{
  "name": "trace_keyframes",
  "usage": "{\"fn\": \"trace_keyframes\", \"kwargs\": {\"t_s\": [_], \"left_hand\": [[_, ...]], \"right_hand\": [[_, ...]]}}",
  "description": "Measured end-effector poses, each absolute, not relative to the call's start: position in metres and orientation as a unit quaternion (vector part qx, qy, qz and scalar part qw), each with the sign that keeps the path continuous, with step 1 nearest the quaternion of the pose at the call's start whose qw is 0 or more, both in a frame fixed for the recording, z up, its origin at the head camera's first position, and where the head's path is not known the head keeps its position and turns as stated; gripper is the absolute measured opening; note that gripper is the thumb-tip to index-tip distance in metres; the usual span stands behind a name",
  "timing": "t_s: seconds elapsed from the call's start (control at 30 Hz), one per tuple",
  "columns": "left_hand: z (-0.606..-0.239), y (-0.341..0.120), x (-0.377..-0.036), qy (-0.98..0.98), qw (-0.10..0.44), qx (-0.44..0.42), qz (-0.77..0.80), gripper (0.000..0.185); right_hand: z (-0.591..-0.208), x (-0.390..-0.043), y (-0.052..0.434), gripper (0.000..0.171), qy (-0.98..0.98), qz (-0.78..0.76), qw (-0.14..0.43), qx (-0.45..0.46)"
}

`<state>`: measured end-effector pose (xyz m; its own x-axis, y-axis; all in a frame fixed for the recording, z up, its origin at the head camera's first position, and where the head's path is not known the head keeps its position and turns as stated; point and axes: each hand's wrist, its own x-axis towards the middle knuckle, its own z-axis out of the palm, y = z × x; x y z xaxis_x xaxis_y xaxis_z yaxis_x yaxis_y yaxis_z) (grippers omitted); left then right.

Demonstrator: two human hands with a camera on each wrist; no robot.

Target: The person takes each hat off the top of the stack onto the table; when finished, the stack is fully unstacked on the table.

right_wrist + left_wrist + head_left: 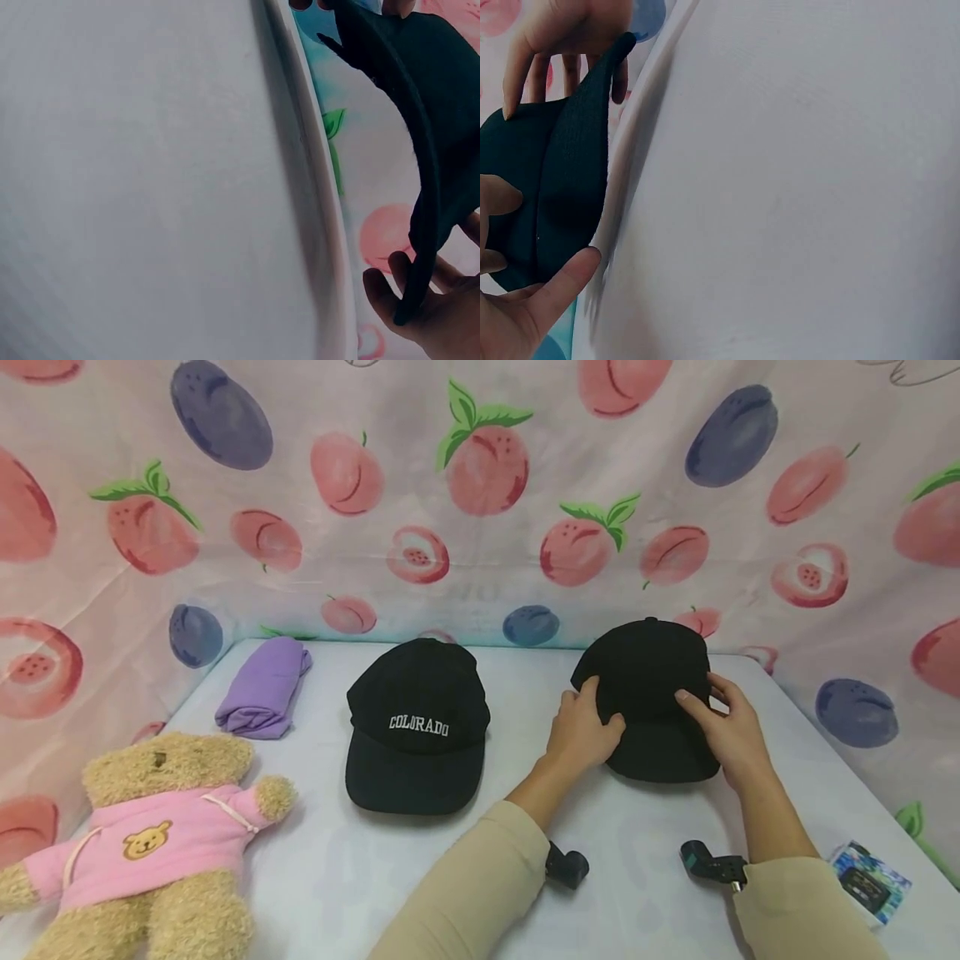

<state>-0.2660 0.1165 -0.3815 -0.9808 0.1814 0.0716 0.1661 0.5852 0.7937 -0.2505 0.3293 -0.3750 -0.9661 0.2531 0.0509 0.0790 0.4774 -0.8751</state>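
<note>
Both hands, left hand point(583, 727) and right hand point(726, 725), clamped on the plain black cap point(647, 677) near the table's point(637, 877) far right corner, steadying it.

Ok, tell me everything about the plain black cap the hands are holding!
The plain black fabric cap looks like soft woven cloth, with a rounded crown, a small button on top and a curved brim facing the person. No lettering shows. It sits on the white table, right of the other cap. The left hand grips its left side, the right hand its right, thumbs on top.
</note>
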Motion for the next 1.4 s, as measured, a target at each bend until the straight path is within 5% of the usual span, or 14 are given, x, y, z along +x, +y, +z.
{"fn": "trace_keyframes", "kwargs": {"t_s": [0.63, 1.4], "left_hand": [[-0.386, 0.131, -0.264, 0.897, 0.033, 0.105, 0.428, 0.079], [-0.391, 0.14, -0.257, 0.854, 0.068, 0.102, 0.506, 0.076]], "right_hand": [[-0.383, -0.256, 0.333, 0.12, -0.896, 0.432, 0.062, -0.085], [-0.39, -0.259, 0.344, 0.112, -0.872, 0.467, 0.101, -0.106]]}}
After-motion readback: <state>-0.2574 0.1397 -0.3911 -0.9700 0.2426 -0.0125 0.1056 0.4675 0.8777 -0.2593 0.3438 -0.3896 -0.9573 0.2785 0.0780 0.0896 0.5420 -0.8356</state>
